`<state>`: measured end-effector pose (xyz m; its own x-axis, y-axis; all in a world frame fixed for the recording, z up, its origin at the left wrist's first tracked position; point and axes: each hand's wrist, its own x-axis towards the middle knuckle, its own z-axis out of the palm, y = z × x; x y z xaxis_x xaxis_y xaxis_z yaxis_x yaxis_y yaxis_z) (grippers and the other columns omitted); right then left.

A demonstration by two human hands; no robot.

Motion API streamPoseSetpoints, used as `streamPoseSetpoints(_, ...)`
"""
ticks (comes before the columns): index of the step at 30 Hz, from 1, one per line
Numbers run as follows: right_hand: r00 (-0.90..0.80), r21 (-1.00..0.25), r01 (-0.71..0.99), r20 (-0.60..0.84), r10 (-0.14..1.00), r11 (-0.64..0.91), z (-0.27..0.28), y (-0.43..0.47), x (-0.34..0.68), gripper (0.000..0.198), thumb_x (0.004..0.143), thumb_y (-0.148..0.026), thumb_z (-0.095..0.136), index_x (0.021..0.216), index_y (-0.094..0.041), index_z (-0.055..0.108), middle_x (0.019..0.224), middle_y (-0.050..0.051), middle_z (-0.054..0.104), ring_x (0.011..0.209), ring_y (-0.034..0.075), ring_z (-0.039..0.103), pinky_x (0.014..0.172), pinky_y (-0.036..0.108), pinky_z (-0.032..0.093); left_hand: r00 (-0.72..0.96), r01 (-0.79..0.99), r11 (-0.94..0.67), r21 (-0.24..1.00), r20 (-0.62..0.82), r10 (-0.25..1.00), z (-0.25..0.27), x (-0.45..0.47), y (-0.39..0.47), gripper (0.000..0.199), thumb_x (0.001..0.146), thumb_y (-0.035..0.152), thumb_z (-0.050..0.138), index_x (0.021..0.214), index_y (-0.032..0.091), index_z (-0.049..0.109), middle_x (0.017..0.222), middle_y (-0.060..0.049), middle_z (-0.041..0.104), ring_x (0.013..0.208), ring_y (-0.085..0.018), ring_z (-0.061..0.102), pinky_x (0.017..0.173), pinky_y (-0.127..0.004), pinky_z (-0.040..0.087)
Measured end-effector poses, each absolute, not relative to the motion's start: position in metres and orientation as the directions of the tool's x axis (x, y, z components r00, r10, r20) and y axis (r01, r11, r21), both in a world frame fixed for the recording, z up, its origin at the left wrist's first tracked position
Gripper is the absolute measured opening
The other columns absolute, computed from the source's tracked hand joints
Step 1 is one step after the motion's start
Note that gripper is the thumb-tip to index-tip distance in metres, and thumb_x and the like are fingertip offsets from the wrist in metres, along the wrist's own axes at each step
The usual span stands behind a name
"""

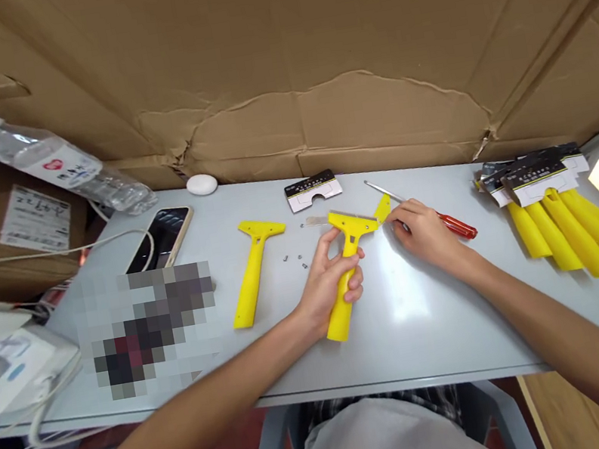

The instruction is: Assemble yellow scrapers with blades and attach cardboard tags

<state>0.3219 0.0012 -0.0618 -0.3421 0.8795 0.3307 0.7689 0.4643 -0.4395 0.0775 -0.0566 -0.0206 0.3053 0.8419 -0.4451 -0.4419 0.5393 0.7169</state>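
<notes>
My left hand is wrapped round the handle of a yellow scraper, its head tilted up and away from me. My right hand is closed in a pinch at the right end of that head; what sits between the fingertips is too small to make out. A small yellow plate shows just beyond those fingertips. Left of the scraper head, a thin flat strip lies on the table. Several tiny screws are scattered nearby. Partly behind my right hand lies a screwdriver with a red handle.
Another yellow scraper handle lies to the left. Several carded yellow scrapers are piled at the right. A black-and-white card, white oval object, phone and bottle lie farther back. Cardboard walls the table's rear.
</notes>
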Motion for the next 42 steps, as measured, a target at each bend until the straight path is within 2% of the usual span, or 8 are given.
streamPoseSetpoints(5,-0.340,-0.446,0.766,0.329,0.881,0.462,-0.060,-0.001,0.325,0.032,0.099,-0.004,0.055,0.102,-0.023,0.081,0.102,0.006,0.083,0.101,0.026,0.071,0.090,0.041,0.058,0.282,-0.423,0.526,0.737,-0.445,0.850,-0.020,0.080,-0.058,0.083,0.077,0.023,0.089,0.145,0.035,0.043,0.104,0.002,0.066,0.052,-0.004,0.049,0.042,-0.016,0.032)
streamPoseSetpoints(10,-0.336,-0.463,0.756,0.333,0.881,0.463,-0.059,-0.001,0.326,0.033,0.104,-0.009,0.051,0.106,-0.022,0.081,0.098,0.007,0.081,0.098,0.026,0.069,0.090,0.041,0.057,0.280,-0.408,0.514,0.755,-0.433,0.857,-0.021,0.080,-0.060,0.084,0.079,0.022,0.090,0.148,0.035,0.043,0.105,0.001,0.067,0.052,-0.004,0.050,0.042,-0.016,0.033)
streamPoseSetpoints(17,-0.286,-0.625,0.566,0.464,0.838,0.539,-0.041,-0.015,0.309,0.016,0.105,-0.023,0.062,0.096,-0.025,0.075,0.094,0.003,0.080,0.093,0.022,0.069,0.088,0.039,0.056,0.384,-0.330,0.504,0.798,-0.374,0.844,-0.025,0.080,-0.063,0.076,0.084,0.025,0.089,0.145,0.035,0.044,0.103,0.003,0.066,0.050,-0.004,0.051,0.041,-0.016,0.036)
streamPoseSetpoints(21,-0.267,-0.695,0.485,0.460,0.847,0.531,-0.033,-0.023,0.298,0.014,0.102,-0.026,0.064,0.091,-0.025,0.072,0.091,0.002,0.079,0.086,0.020,0.067,0.083,0.038,0.055,0.440,-0.242,0.467,0.851,-0.332,0.834,-0.026,0.082,-0.064,0.070,0.085,0.026,0.088,0.141,0.033,0.046,0.103,0.002,0.066,0.051,-0.005,0.054,0.040,-0.017,0.039)
streamPoseSetpoints(30,-0.267,-0.700,0.495,0.442,0.856,0.515,-0.038,-0.022,0.295,0.017,0.105,-0.027,0.058,0.094,-0.025,0.070,0.094,0.003,0.078,0.085,0.018,0.069,0.080,0.035,0.055,0.438,-0.251,0.470,0.846,-0.333,0.835,-0.026,0.082,-0.064,0.070,0.084,0.026,0.090,0.139,0.034,0.047,0.103,0.003,0.066,0.049,-0.003,0.052,0.040,-0.016,0.039)
streamPoseSetpoints(42,-0.199,-0.705,0.510,0.461,0.865,0.493,-0.045,-0.027,0.288,0.021,0.105,-0.025,0.055,0.089,-0.026,0.069,0.094,0.003,0.079,0.090,0.020,0.073,0.086,0.037,0.058,0.424,-0.253,0.481,0.839,-0.350,0.835,-0.024,0.083,-0.065,0.074,0.083,0.025,0.090,0.141,0.034,0.047,0.104,0.003,0.065,0.051,-0.004,0.052,0.041,-0.017,0.039)
